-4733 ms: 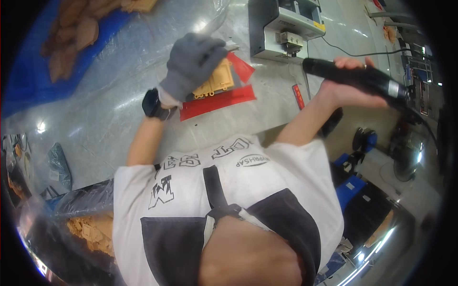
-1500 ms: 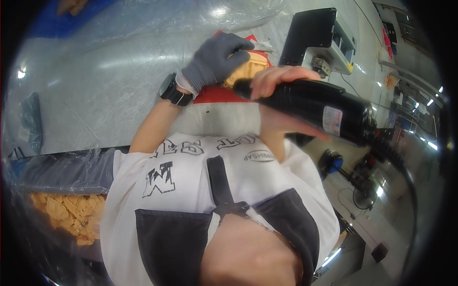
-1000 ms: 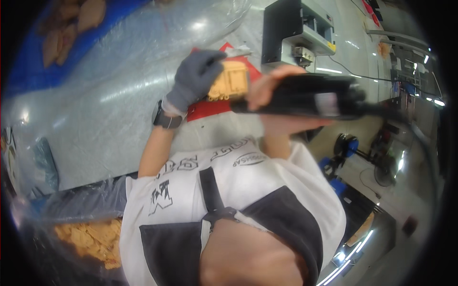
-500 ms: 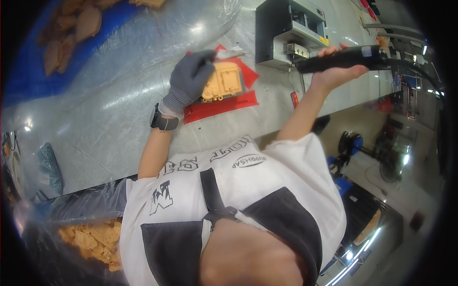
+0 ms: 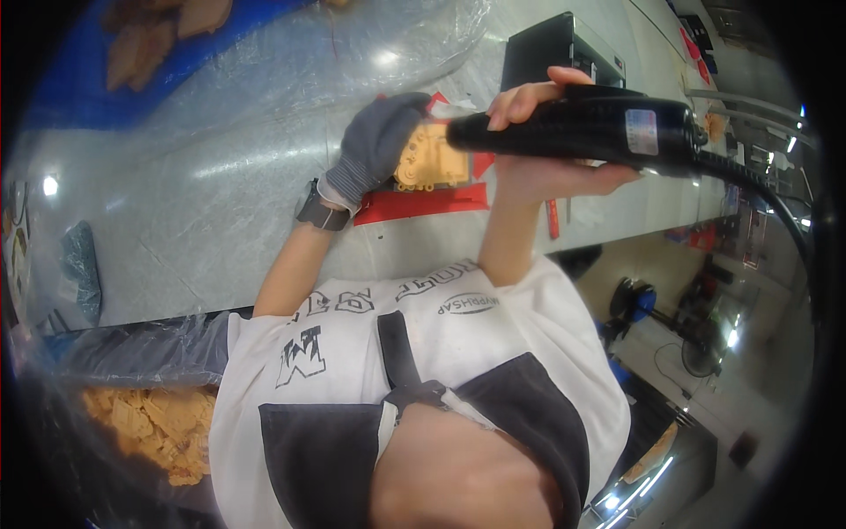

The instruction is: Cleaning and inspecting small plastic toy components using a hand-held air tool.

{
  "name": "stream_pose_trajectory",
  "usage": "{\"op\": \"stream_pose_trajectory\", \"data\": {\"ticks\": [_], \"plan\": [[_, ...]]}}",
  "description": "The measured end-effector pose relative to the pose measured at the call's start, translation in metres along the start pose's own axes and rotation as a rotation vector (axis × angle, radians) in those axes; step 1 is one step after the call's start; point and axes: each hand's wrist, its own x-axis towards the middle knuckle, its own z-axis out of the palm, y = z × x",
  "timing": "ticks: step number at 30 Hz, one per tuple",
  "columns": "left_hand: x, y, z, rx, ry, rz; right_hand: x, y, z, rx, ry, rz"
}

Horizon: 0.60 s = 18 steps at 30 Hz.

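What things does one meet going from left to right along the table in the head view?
Grey-gloved left hand → tan plastic part on the red mat → black power tool in the bare right hand → its black cable.

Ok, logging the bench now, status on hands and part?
Left hand gloved, gripping tan part over red mat. Right hand bare, gripping black power tool. Nothing between.

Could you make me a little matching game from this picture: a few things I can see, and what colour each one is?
Things:
1. glove on the left hand
2. power tool in the right hand
3. moulded part
4. mat under the part

Colours:
a. red
b. black
c. grey
d. tan

Pairs: 1-c, 2-b, 3-d, 4-a
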Motion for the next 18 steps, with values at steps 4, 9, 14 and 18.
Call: {"op": "stream_pose_trajectory", "data": {"ticks": [4, 9, 14, 18], "plan": [[-0.002, 0.001, -0.005, 0.013, -0.045, -0.02, 0.001, 0.013, 0.002, -0.06, -0.058, 0.019], [0.001, 0.002, -0.006, 0.031, -0.037, 0.055, 0.0, 0.024, 0.005, 0.013, -0.002, 0.129], [0.0, -0.004, -0.005, 0.025, -0.029, 0.067, 0.0, 0.033, -0.002, 0.022, -0.082, 0.172], [0.0, -0.009, -0.007, 0.147, -0.014, 0.208, 0.002, 0.037, -0.002, 0.029, -0.071, 0.228]]}}
